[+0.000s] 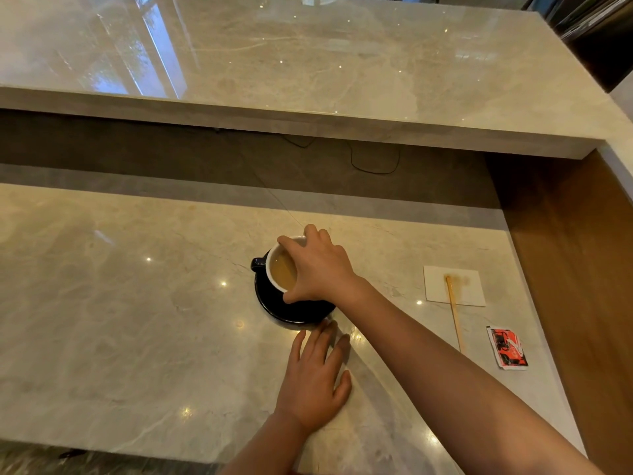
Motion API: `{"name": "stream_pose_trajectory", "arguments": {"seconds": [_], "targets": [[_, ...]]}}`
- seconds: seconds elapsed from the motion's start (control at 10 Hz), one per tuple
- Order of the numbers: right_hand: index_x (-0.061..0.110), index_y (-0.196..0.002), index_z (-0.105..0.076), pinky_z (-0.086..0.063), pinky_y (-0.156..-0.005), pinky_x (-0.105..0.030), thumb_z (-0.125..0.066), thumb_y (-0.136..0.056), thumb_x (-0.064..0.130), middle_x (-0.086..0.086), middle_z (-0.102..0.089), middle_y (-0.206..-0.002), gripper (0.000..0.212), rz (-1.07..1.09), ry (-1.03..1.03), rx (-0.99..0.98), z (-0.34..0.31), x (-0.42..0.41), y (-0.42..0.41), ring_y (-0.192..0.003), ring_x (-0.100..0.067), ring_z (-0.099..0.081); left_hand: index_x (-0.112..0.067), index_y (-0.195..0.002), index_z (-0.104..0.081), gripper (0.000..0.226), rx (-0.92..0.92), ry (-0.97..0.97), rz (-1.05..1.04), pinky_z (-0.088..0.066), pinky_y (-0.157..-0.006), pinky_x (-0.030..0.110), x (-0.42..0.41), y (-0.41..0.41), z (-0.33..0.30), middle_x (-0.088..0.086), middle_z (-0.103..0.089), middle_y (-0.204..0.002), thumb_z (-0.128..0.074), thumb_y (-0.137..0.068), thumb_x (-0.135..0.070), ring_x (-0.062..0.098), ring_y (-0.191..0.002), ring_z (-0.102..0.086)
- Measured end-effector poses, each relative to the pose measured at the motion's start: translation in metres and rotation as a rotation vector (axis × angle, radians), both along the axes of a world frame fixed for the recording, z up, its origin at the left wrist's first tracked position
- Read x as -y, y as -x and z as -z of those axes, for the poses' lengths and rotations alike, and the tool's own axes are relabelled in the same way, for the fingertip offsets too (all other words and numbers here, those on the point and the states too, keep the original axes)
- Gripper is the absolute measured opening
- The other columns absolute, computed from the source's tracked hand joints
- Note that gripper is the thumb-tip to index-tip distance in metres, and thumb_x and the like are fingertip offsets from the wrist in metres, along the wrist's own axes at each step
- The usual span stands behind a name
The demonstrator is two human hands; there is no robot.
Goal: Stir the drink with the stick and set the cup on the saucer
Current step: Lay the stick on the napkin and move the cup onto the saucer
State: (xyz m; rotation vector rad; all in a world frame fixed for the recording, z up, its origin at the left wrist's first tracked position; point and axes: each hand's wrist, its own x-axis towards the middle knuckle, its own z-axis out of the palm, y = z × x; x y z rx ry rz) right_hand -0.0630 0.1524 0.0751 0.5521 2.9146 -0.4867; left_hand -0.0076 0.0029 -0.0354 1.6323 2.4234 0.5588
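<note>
A dark cup [274, 269] with a white inside holds a light brown drink and stands on a dark saucer [274, 305], its handle pointing left. My right hand [317, 267] grips the cup from above by its rim, fingers spread around it. My left hand [317, 373] lies flat on the counter just in front of the saucer, fingertips close to its edge, holding nothing. The wooden stir stick [454, 311] lies to the right, its wet end on a white napkin [472, 287].
A torn red sachet [508, 347] lies at the right, near the stick's lower end. The marble counter [120, 320] ends at a wooden side wall [582, 269] on the right. A raised marble ledge [308, 63] runs behind, with a thin black cable beneath it.
</note>
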Motion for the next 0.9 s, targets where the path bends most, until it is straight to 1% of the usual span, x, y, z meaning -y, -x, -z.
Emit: {"name": "stream_pose_trajectory", "arguments": {"seconds": [0.2,0.3,0.5,0.6,0.7,0.8,0.9], "targets": [[0.028,-0.137,-0.026,-0.044,-0.08,-0.041,-0.077,-0.058,0.046,-0.013,-0.033,-0.131,0.095,-0.032,-0.035,0.064,-0.005,-0.001,-0.002,-0.117,-0.032,-0.034,-0.02,-0.13,-0.046,0.049,-0.006,0.006,0.0,-0.016,-0.105,0.047,0.001,0.0,0.0,0.009,-0.043,-0.139,-0.046,-0.084,-0.038,0.023,-0.133,-0.026],[0.03,-0.14,-0.022,-0.044,-0.081,-0.042,-0.077,-0.06,0.046,-0.012,-0.031,-0.134,0.098,-0.039,-0.025,0.101,-0.006,-0.002,-0.002,-0.119,-0.032,-0.032,-0.02,-0.13,-0.046,0.049,-0.008,0.006,0.0,-0.016,-0.105,0.047,0.001,0.0,0.001,0.009,-0.043,-0.139,-0.045,-0.085,-0.038,0.023,-0.133,-0.026],[0.031,-0.141,-0.018,-0.043,-0.084,-0.043,-0.076,-0.061,0.05,-0.011,-0.029,-0.138,0.1,-0.031,0.013,0.082,-0.004,-0.004,-0.007,-0.121,-0.031,-0.032,-0.021,-0.13,-0.044,0.048,-0.017,0.009,0.003,-0.015,-0.105,0.046,0.0,0.0,0.001,0.008,-0.042,-0.139,-0.045,-0.085,-0.038,0.024,-0.133,-0.026],[0.03,-0.141,-0.019,-0.042,-0.087,-0.044,-0.075,-0.062,0.051,-0.011,-0.029,-0.14,0.099,-0.034,0.019,0.069,-0.005,-0.004,-0.011,-0.123,-0.031,-0.032,-0.021,-0.13,-0.044,0.048,-0.018,0.013,0.008,-0.016,-0.105,0.047,0.001,0.0,0.001,0.009,-0.042,-0.139,-0.045,-0.085,-0.038,0.024,-0.133,-0.027],[0.028,-0.141,-0.02,-0.039,-0.093,-0.045,-0.073,-0.065,0.053,-0.01,-0.028,-0.145,0.096,0.013,0.073,0.048,-0.016,-0.006,-0.017,-0.129,-0.031,-0.029,-0.021,-0.132,-0.043,0.05,-0.017,0.007,0.014,-0.016,-0.105,0.046,0.001,0.0,-0.001,0.01,-0.043,-0.139,-0.046,-0.084,-0.038,0.024,-0.132,-0.028],[0.026,-0.14,-0.025,-0.038,-0.096,-0.046,-0.067,-0.073,0.053,-0.01,-0.029,-0.147,0.083,0.08,0.084,0.001,-0.024,-0.013,-0.026,-0.131,-0.03,-0.029,-0.021,-0.132,-0.044,0.051,-0.026,-0.018,0.017,-0.015,-0.105,0.045,0.0,-0.001,0.0,0.01,-0.043,-0.139,-0.046,-0.084,-0.038,0.024,-0.132,-0.028],[0.023,-0.137,-0.034,-0.04,-0.095,-0.045,-0.053,-0.086,0.046,-0.01,-0.037,-0.143,0.059,0.172,0.041,-0.067,-0.025,-0.02,-0.043,-0.128,-0.029,-0.034,-0.019,-0.13,-0.046,0.05,-0.02,-0.036,0.006,-0.014,-0.105,0.044,0.0,-0.001,0.001,0.01,-0.042,-0.14,-0.044,-0.084,-0.038,0.024,-0.132,-0.027]]}}
